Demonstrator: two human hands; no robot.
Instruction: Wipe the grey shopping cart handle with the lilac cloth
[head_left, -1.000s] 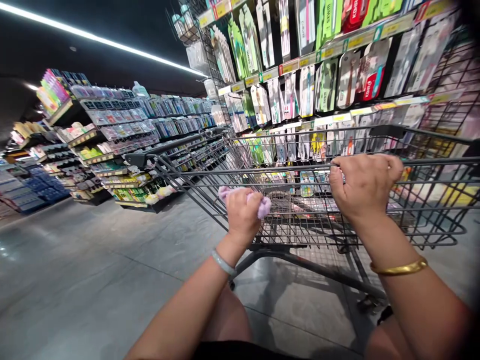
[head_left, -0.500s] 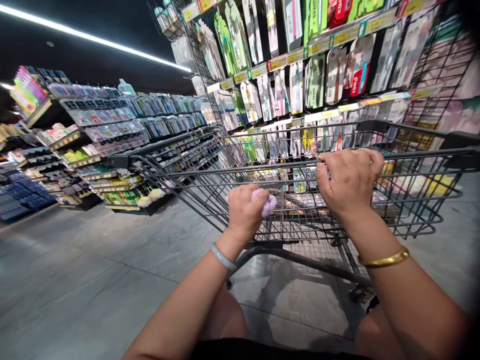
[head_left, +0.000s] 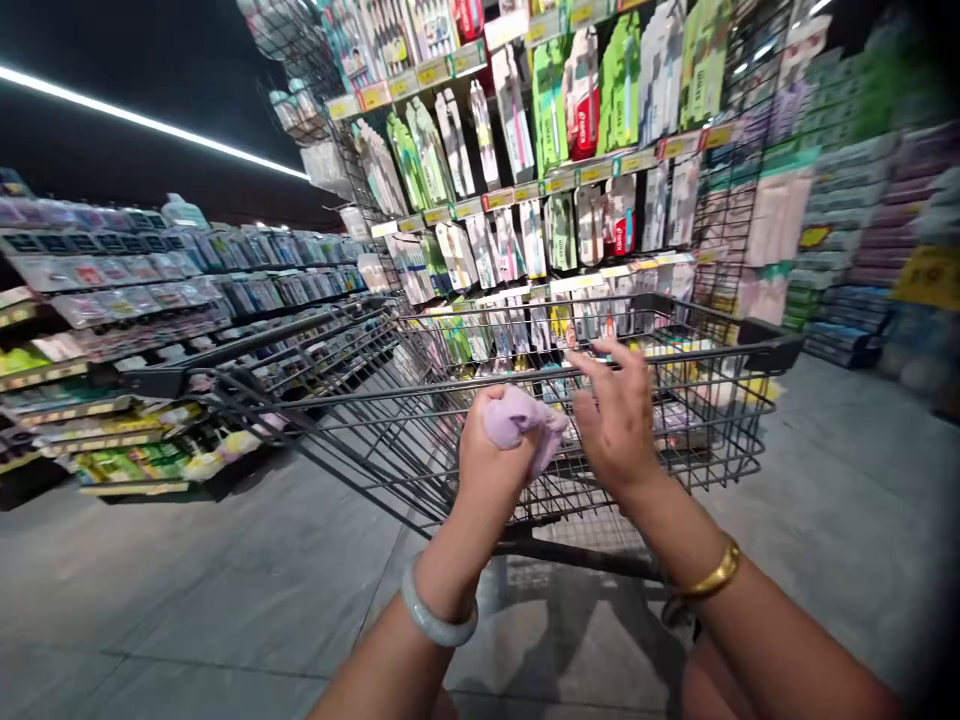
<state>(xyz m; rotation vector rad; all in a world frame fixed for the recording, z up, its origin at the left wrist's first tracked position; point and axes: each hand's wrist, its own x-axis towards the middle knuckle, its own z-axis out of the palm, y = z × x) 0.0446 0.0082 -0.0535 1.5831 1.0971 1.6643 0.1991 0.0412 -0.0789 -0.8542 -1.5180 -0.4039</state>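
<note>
A dark wire shopping cart (head_left: 757, 355) stands in front of me in a store aisle. My left hand (head_left: 491, 455) is closed round a small lilac cloth (head_left: 521, 420), held just before the cart's near rail. My right hand (head_left: 615, 415) is off the rail, its fingers spread and stretched out beside the cloth, holding nothing. A pale bangle sits on my left wrist and a gold bangle on my right. Several small packets lie inside the cart basket.
A tall wire rack of hanging toothbrush and toothpaste packs (head_left: 570, 150) rises just behind the cart. Long shelves of packaged goods (head_left: 150, 300) run along the left. Stacked packs (head_left: 862, 220) stand at the right. The grey tiled floor (head_left: 187, 590) spreads to the left.
My right hand has let go of the cart rail and opened, moving left toward the cloth. My left hand has lifted the cloth. The view has swung to the right.
</note>
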